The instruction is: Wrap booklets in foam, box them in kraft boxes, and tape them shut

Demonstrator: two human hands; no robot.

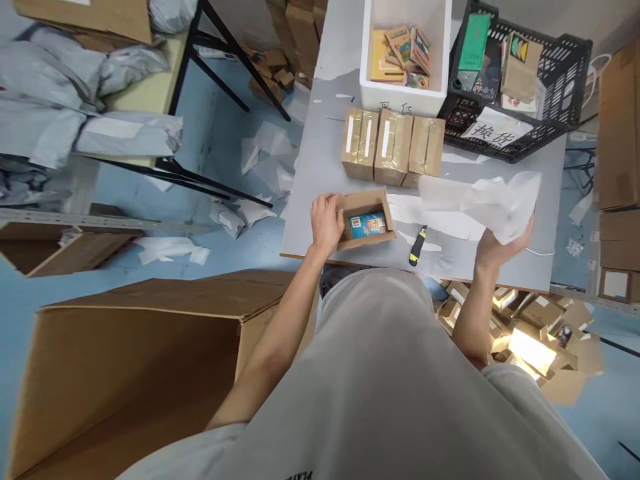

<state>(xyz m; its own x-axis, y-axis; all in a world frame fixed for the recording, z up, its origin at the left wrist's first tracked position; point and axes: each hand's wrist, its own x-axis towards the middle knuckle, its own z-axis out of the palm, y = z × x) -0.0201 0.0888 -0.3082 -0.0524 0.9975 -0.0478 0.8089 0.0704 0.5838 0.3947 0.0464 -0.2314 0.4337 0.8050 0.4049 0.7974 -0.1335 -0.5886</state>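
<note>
My left hand [326,225] grips the left wall of a small open cardboard box [357,200] near the table's front edge. Inside the box lies a blue packet [369,225] with a barcode label. A crumpled sheet of white wrapping paper [480,200] is held up in my right hand [504,248], whose fingers are partly hidden behind it. Between the two hands, a yellow and black utility knife [418,245] rests on the tabletop.
Several taped cardboard boxes [395,147] stand behind the open one. Farther back are a white bin [404,97] of small packs and a black crate [520,137]. A large open carton [140,313] is on the left. Discarded boxes [543,320] pile up on the right floor.
</note>
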